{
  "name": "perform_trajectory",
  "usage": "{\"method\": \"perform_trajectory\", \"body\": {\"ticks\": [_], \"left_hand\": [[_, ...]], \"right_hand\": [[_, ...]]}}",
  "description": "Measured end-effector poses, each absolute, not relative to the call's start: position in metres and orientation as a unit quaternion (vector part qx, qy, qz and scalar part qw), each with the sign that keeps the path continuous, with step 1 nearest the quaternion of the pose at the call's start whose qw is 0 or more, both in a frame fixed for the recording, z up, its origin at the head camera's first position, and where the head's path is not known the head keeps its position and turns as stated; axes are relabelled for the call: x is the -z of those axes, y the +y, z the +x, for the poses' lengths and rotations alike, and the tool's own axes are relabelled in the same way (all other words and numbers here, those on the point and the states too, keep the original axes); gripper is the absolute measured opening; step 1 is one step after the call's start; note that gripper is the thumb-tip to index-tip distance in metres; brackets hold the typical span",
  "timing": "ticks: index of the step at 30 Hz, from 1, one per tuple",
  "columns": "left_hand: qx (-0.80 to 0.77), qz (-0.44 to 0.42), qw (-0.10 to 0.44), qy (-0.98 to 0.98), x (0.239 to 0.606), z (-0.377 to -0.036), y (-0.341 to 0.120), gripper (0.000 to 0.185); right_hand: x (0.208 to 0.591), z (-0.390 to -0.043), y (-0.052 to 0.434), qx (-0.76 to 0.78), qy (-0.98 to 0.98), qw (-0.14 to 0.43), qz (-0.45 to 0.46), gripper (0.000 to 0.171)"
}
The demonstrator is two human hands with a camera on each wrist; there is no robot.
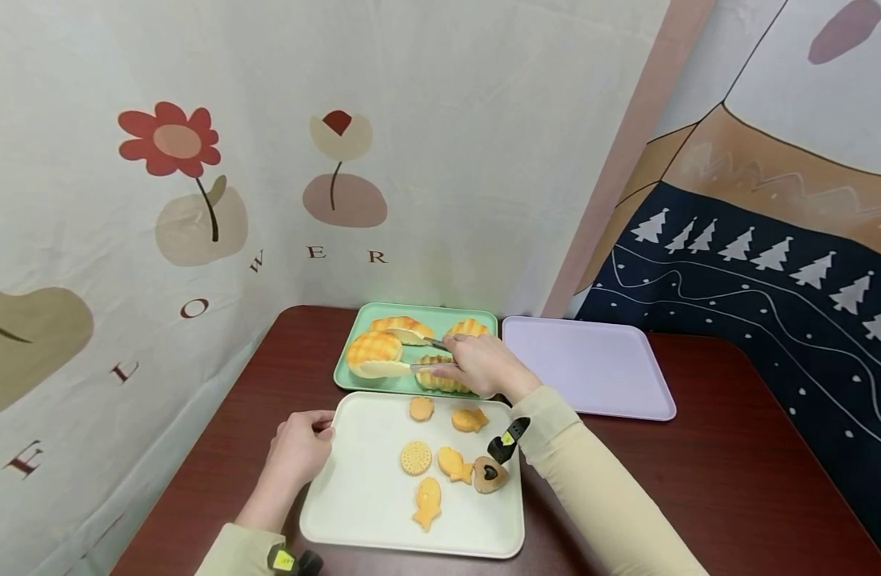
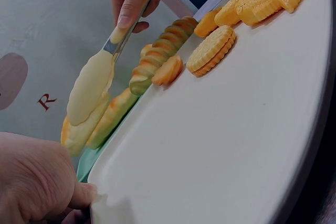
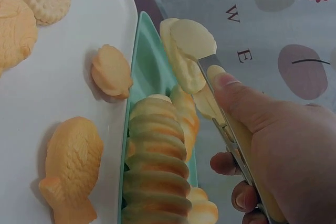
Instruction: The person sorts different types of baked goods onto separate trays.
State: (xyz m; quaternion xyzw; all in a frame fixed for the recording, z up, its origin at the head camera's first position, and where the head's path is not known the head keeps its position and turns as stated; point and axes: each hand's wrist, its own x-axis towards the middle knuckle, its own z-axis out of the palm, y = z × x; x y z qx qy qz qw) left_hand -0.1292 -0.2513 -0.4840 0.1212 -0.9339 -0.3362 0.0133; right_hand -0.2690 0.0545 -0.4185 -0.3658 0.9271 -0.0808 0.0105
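Note:
My right hand (image 1: 486, 364) grips a pair of tongs (image 2: 92, 85) with metal arms and broad cream-coloured tips. The tips are beside a round, golden, scored bun (image 1: 374, 349) on the green tray (image 1: 342, 376). Behind it lies a longer bread (image 1: 404, 326); a ridged twisted loaf (image 3: 157, 166) sits under the right hand, with another ridged bread (image 1: 469, 326) at the far right corner. My left hand (image 1: 296, 448) pinches the left rim of a white tray (image 1: 361, 496), thumb over its edge in the left wrist view.
On the white tray lie fish-shaped pieces (image 1: 428, 502), a round biscuit (image 1: 415, 458), a small orange piece (image 1: 422, 408) and a brown piece with a dark heart (image 1: 490, 474). A lilac tray (image 1: 584, 368) stands at the back right of the brown table (image 1: 714, 456), before a printed curtain.

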Motion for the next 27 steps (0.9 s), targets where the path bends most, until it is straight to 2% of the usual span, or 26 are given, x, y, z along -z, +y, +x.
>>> {"method": "perform_trajectory", "body": {"ticks": [27], "left_hand": [[0.339, 0.126, 0.013, -0.932, 0.4829, -0.1271, -0.2507, 0.031]], "right_hand": [[0.4233, -0.2718, 0.0445, 0.07, 0.931, 0.032, -0.357, 0.048]]}}
